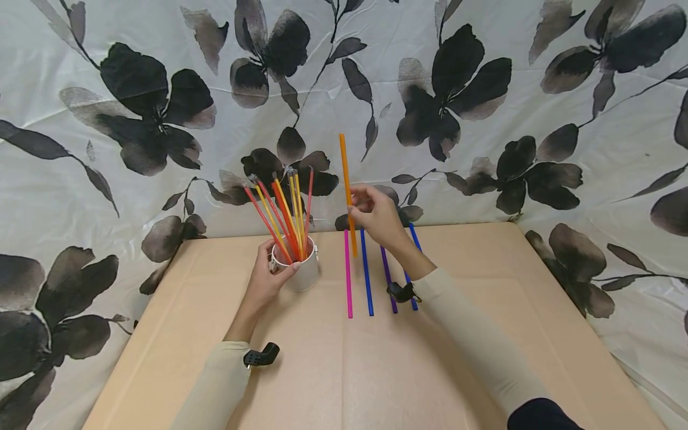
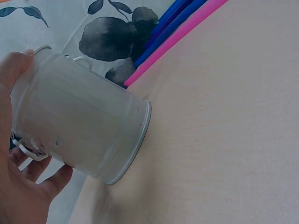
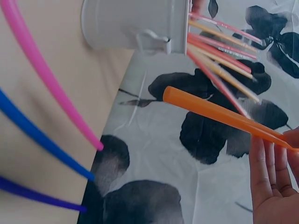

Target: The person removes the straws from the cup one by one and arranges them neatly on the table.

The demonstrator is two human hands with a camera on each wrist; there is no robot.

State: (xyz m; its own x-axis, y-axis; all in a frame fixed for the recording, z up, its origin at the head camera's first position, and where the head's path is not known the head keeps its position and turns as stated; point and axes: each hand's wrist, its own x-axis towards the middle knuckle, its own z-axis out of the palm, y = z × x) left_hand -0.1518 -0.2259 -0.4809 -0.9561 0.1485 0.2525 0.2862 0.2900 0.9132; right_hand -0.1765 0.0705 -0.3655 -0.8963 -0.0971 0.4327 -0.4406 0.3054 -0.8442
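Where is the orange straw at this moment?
In the head view, the orange straw stands nearly upright, pinched in the right hand, just right of the white cup and above the pink straw.

Long orange straw (image 1: 346, 191) upright, just right of white straw-filled tin (image 1: 304, 272) on table.

Everything I see is evenly and brightly lit, with only faint, soft shadows on my table (image 1: 333, 370) under my arms. The head view is sharp but bends strongly at the edges, so the flowered cloth (image 1: 134, 89) curves around me. Near my left wrist the white cup (image 2: 84, 126) looks a little soft and washed out. By my right wrist the pink straw (image 3: 46, 79) and blue straw (image 3: 42, 140) are blurred, too close to focus
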